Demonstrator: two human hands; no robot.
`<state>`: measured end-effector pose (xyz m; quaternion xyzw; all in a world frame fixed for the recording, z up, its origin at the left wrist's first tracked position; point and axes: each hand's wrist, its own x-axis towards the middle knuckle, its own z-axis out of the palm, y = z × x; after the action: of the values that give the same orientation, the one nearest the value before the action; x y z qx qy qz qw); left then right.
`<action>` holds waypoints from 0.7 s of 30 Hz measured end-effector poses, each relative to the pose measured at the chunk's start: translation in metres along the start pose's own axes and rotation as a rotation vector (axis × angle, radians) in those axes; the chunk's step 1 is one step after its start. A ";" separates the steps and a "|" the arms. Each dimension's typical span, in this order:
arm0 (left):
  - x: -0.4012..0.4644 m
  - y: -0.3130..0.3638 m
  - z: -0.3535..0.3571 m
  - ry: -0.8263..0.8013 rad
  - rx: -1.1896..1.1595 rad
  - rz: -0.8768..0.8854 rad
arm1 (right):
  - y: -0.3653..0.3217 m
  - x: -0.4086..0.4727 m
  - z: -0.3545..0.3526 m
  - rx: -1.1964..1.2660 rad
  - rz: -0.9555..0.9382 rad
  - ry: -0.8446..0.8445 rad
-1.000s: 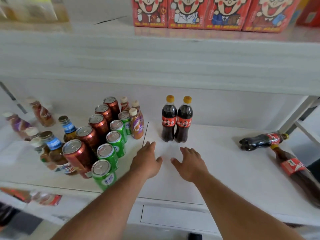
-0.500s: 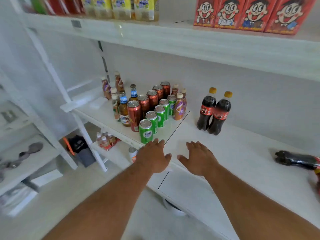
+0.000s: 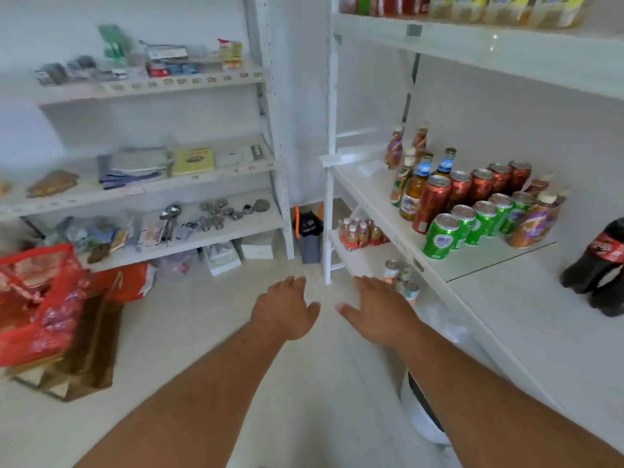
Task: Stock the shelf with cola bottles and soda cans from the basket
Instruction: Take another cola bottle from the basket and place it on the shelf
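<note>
My left hand (image 3: 285, 310) and my right hand (image 3: 378, 309) hover side by side over the floor, palms down, fingers apart, holding nothing. On the white shelf (image 3: 506, 298) at the right stand a row of red cans (image 3: 432, 202), a row of green cans (image 3: 439, 236) and two upright cola bottles (image 3: 597, 265) at the frame's right edge. A red basket (image 3: 37, 298) sits at the far left, well away from both hands.
Glass drink bottles (image 3: 417, 184) stand behind the cans. A lower shelf (image 3: 358, 261) carries small bottles and cans. A second white rack (image 3: 189, 224) at the left holds metal utensils and packets. A brown paper bag (image 3: 84, 359) and a dark bag (image 3: 309, 238) rest on the floor.
The view has swung left, away from the shelf toward the floor and the basket. Both hands have left the shelf surface and now hang over the floor, still holding nothing.
</note>
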<state>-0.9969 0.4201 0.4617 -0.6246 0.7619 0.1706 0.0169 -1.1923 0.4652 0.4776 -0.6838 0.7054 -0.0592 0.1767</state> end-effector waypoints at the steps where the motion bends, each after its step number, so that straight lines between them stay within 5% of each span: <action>1: -0.008 -0.023 -0.002 0.013 -0.015 -0.045 | -0.020 0.006 0.005 -0.009 -0.046 -0.016; 10: -0.080 -0.231 -0.022 0.124 -0.116 -0.455 | -0.224 0.062 0.079 -0.065 -0.383 -0.169; 21: -0.134 -0.440 -0.057 0.181 -0.259 -0.702 | -0.444 0.098 0.154 -0.135 -0.616 -0.259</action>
<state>-0.5352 0.4596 0.4421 -0.8570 0.4722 0.1936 -0.0723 -0.7223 0.3677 0.4621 -0.8768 0.4398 0.0243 0.1927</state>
